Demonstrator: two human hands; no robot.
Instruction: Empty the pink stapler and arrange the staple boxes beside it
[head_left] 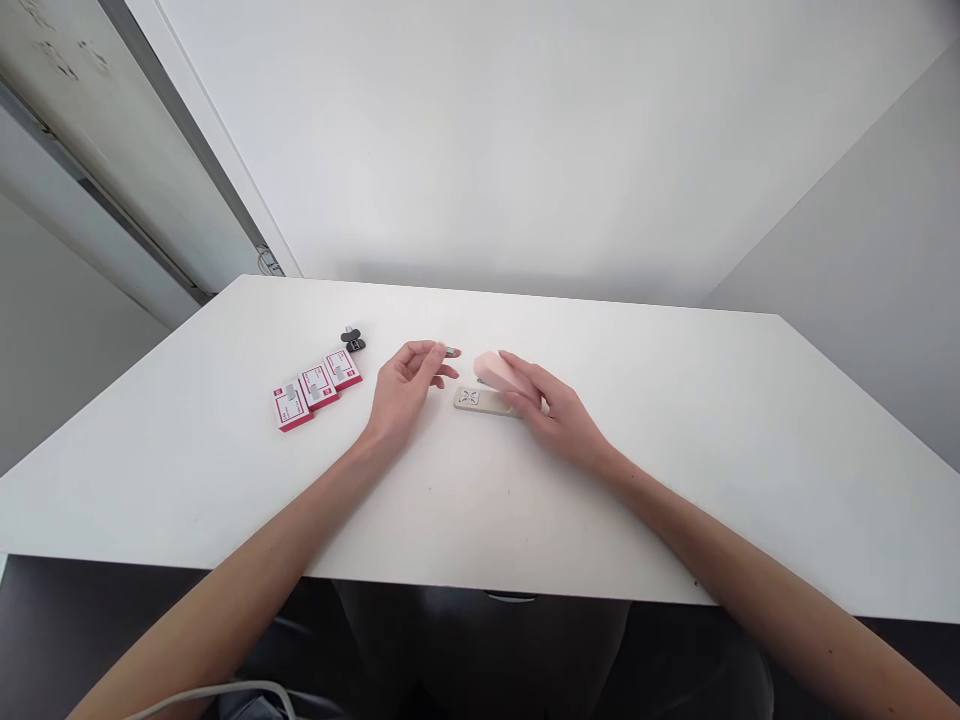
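Stapler [496,371] gapes on the table [675,420], long axis roughly left to right, free end facing the left hand [406,384], whose grip pinches a small metallic piece [451,352] just beyond that end; nearer right hand [553,407] clasps the upper half.

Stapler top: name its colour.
The stapler top is pale pink, as the head view shows.
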